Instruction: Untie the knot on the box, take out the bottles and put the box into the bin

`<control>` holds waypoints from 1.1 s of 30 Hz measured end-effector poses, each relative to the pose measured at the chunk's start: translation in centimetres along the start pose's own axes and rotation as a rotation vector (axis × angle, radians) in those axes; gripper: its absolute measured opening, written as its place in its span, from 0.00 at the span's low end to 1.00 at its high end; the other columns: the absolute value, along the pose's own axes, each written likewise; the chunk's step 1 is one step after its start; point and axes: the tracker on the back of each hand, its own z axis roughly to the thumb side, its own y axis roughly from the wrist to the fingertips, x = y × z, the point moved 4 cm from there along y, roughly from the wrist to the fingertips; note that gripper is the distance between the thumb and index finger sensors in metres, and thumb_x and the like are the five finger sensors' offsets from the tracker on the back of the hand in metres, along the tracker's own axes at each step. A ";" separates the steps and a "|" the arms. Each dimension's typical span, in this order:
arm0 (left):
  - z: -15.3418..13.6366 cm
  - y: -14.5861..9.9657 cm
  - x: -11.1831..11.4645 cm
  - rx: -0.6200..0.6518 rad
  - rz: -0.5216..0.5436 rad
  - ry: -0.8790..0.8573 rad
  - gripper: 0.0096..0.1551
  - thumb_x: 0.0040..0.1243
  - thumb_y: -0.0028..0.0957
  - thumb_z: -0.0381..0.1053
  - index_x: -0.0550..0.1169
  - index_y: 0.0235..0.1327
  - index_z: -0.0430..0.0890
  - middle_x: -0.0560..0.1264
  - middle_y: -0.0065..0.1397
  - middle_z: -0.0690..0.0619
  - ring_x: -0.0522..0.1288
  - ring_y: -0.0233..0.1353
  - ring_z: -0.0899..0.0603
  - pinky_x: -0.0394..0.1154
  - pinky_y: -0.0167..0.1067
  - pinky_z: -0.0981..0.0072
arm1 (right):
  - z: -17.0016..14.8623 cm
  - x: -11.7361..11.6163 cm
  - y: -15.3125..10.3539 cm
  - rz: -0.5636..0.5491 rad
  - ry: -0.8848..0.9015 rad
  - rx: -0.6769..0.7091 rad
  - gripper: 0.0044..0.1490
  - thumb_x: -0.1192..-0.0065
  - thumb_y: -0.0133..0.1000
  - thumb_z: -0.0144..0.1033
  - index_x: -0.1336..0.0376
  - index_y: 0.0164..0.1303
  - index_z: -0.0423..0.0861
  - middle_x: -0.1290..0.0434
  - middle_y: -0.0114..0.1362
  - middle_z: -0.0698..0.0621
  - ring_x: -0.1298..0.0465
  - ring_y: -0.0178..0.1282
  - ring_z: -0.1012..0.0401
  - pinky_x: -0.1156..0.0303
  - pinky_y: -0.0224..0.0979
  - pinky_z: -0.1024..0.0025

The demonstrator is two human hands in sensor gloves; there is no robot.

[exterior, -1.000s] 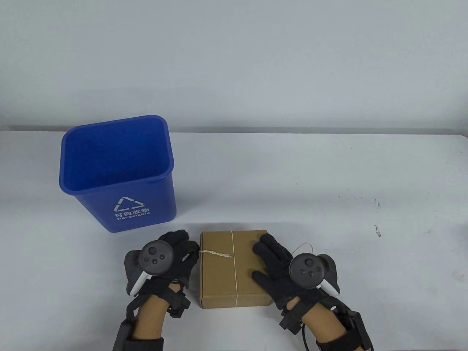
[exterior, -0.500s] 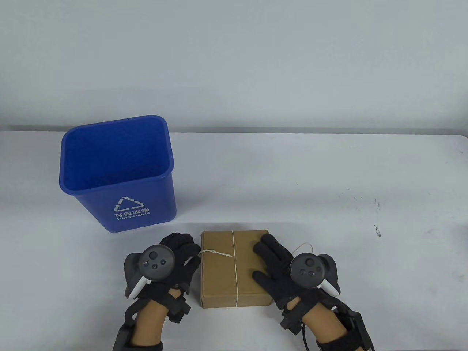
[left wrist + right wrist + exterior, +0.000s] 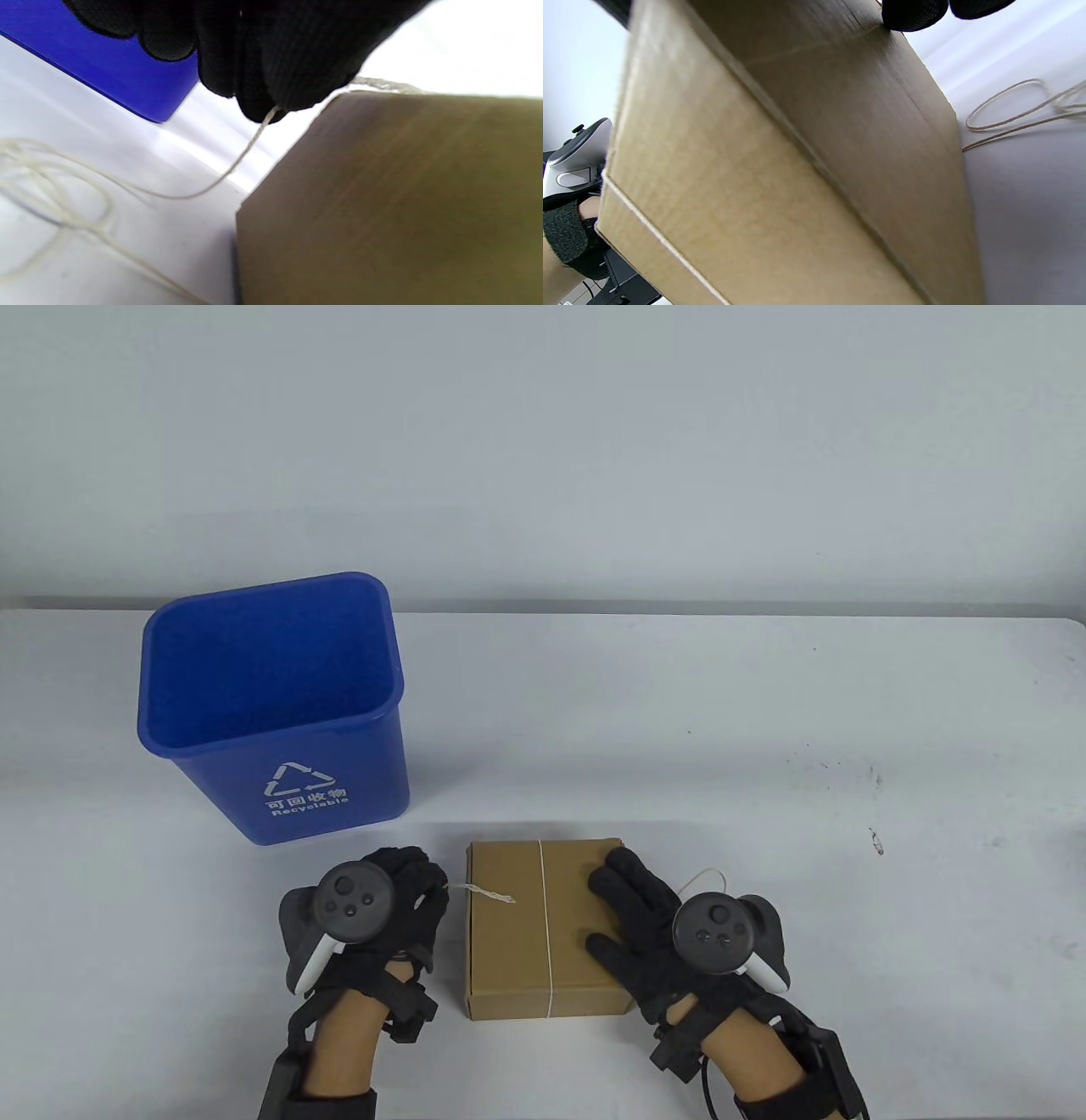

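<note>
Left hand [image 3: 399, 899] further left, string [image 3: 489, 892] pinched, pulled off box [image 3: 543, 929]; right hand [image 3: 645, 916] flat, unmoved

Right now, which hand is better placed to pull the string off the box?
Left. The left hand already pinches the thin white string; the right hand lies flat on the brown cardboard box, steadying it.

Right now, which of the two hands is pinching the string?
The left hand: its fingertips pinch the twisted string end beside the box's left edge. The right hand only lies flat on the box, fingers straight.
</note>
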 end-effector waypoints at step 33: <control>4.0 -2.8 -2.0 0.203 0.080 -0.068 0.33 0.65 0.53 0.51 0.76 0.70 0.38 0.64 0.79 0.39 0.58 0.79 0.25 0.58 0.70 0.29 | 0.0 0.0 0.0 0.004 0.004 -0.004 0.47 0.49 0.57 0.54 0.56 0.80 0.44 0.65 0.85 0.47 0.51 0.78 0.29 0.50 0.71 0.29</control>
